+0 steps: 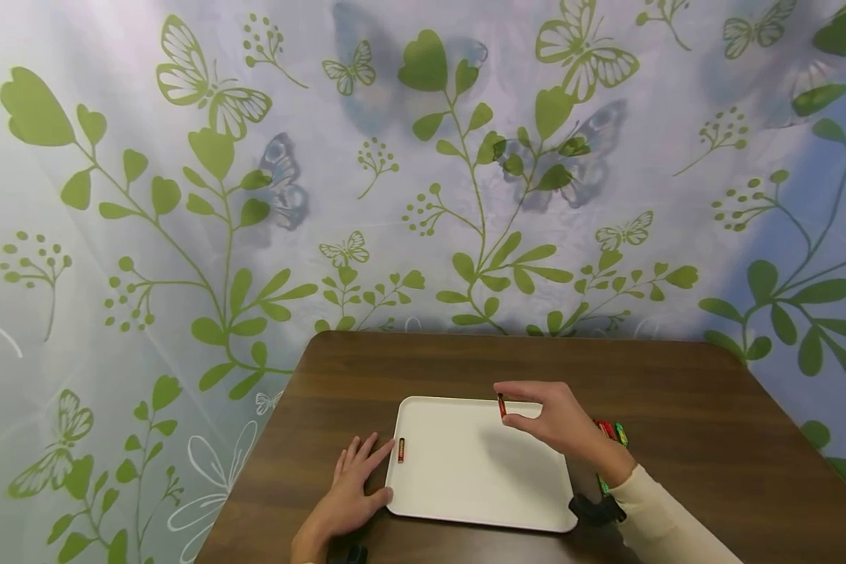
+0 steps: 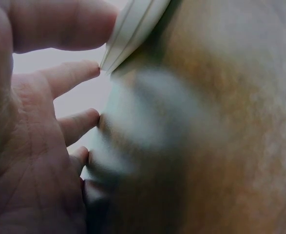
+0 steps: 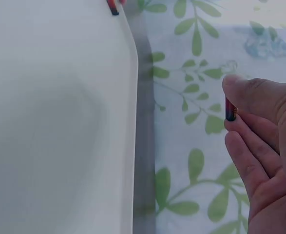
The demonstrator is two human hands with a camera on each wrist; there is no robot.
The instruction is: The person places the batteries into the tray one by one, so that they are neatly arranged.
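Above the far side of the white tray (image 1: 458, 486), my right hand (image 1: 557, 419) pinches a red and black battery (image 1: 502, 406) between thumb and fingertip. The right wrist view shows this battery (image 3: 231, 110) held upright, with its upper end covered by the thumb. My left hand (image 1: 348, 493) lies at the tray's left edge, fingers spread and touching the rim. In the left wrist view its fingers (image 2: 74, 78) reach to the tray rim (image 2: 133, 29). Another red and black battery (image 1: 401, 450) rests inside the tray along its left side.
Several red and green batteries (image 1: 621, 435) lie on the brown wooden table (image 1: 705, 454) right of the tray, partly hidden by my right forearm. A black band (image 1: 598, 509) is on the right wrist. A curtain (image 1: 395, 196) with leaves and butterflies hangs behind the table.
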